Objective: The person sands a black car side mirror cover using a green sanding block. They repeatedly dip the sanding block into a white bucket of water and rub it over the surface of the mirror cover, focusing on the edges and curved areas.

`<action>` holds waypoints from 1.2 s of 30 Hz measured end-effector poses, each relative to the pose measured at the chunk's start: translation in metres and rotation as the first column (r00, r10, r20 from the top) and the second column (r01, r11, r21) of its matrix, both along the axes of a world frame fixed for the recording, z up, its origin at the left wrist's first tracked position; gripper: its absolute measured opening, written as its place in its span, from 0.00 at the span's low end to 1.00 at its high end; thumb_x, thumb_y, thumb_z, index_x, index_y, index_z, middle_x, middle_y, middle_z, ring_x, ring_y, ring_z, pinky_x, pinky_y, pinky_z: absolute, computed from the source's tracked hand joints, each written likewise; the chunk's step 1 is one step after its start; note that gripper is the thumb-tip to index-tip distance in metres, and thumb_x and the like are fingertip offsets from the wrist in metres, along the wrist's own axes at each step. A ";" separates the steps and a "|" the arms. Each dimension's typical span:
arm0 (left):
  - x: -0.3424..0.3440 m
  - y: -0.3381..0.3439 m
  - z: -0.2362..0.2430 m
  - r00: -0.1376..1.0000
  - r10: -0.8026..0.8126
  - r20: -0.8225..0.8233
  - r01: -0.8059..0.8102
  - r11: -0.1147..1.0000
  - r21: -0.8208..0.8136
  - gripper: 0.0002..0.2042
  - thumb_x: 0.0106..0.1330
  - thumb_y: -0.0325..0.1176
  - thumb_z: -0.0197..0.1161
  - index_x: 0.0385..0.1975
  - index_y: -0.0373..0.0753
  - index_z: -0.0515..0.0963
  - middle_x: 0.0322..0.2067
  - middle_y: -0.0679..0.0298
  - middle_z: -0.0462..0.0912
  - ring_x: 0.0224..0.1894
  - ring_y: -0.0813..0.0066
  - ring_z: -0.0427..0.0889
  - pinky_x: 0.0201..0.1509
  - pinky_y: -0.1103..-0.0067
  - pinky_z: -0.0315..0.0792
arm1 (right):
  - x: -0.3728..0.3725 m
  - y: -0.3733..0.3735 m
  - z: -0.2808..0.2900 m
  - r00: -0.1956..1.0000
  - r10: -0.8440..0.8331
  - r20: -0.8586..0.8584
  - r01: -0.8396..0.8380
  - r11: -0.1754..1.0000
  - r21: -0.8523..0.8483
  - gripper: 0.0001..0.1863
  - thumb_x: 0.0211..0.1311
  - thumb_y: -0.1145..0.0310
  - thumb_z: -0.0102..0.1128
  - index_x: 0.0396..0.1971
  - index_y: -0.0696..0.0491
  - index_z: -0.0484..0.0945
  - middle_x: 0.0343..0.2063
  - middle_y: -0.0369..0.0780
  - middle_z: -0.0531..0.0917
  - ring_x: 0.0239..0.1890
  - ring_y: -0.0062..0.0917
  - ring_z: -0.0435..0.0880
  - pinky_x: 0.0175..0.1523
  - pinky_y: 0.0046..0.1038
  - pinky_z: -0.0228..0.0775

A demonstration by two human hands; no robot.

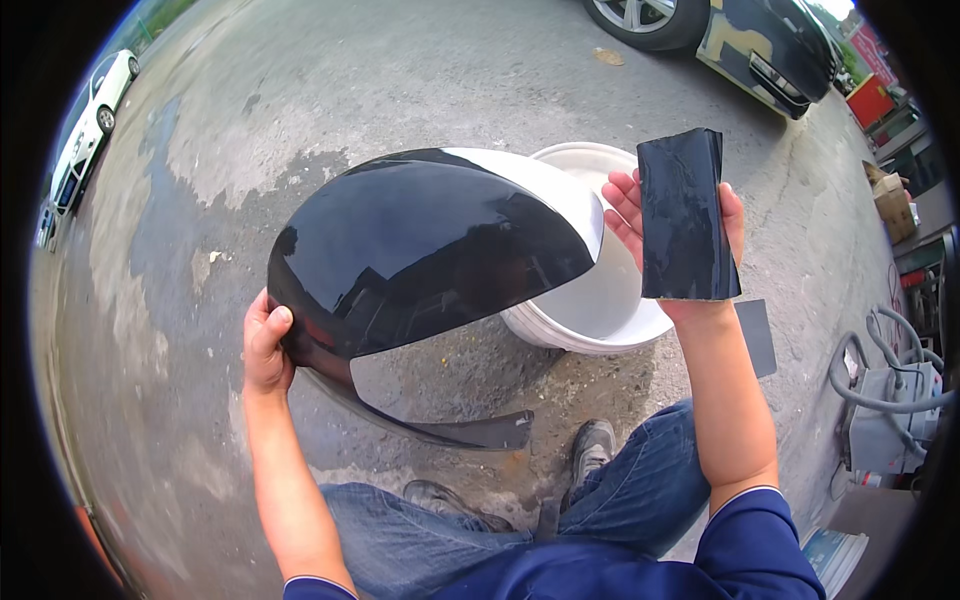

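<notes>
My left hand (266,345) grips the lower left edge of a glossy black car mirror cover (420,250), thumb on its outer face. The shell is tilted, with a lighter, shiny patch along its upper right edge and a thin curved arm reaching down toward my feet. In my right hand (700,290) is a folded, wet-looking black sheet of sandpaper (683,220). My thumb lies along its right edge and the fingers show past its left edge; the palm is hidden. The sandpaper is held apart from the cover, above the right side of a white bucket (600,345).
The bucket stands on stained concrete behind the cover, pale liquid inside. A flat dark grey sheet (757,338) lies beside my right forearm. At right are a grey machine with hoses (885,410) and a cardboard box (893,207). Cars stand far left and top right.
</notes>
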State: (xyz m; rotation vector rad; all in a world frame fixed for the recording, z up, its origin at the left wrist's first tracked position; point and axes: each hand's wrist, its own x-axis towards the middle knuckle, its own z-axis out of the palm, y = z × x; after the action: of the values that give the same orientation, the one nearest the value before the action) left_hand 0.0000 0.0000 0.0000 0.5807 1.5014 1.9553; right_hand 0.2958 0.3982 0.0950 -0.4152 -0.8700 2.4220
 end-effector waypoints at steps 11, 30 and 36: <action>0.001 0.001 0.006 0.998 -0.053 -0.029 0.049 0.992 -0.114 0.33 0.59 0.46 0.77 0.58 0.28 0.79 0.51 0.59 0.88 0.52 0.72 0.85 0.62 0.75 0.76 | 0.006 -0.004 0.007 0.962 0.203 0.180 -0.261 0.875 0.408 0.57 0.65 0.38 0.65 0.76 0.72 0.58 0.76 0.67 0.62 0.80 0.53 0.62 0.87 0.44 0.49; -0.018 0.001 -0.026 0.985 -0.097 -0.142 0.067 0.978 -0.200 0.27 0.63 0.44 0.78 0.56 0.34 0.79 0.46 0.66 0.85 0.48 0.77 0.82 0.58 0.77 0.76 | 0.001 -0.045 0.012 0.912 0.364 0.190 -0.394 0.905 0.158 0.53 0.56 0.42 0.73 0.73 0.63 0.68 0.63 0.55 0.81 0.63 0.44 0.84 0.73 0.43 0.75; 0.030 0.057 -0.023 0.638 0.528 -0.561 -0.638 0.770 0.000 0.15 0.78 0.41 0.69 0.51 0.36 0.78 0.42 0.67 0.80 0.44 0.80 0.79 0.49 0.83 0.75 | -0.001 -0.052 0.005 0.918 0.343 0.199 -0.358 0.932 0.048 0.49 0.60 0.43 0.71 0.73 0.61 0.67 0.65 0.52 0.80 0.66 0.41 0.82 0.74 0.41 0.74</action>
State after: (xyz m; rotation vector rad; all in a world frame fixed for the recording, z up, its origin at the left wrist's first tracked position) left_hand 0.0296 0.0569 -0.0228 0.6299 2.4765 2.1644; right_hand 0.2946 0.3462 0.1000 -0.4981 -1.2146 2.6901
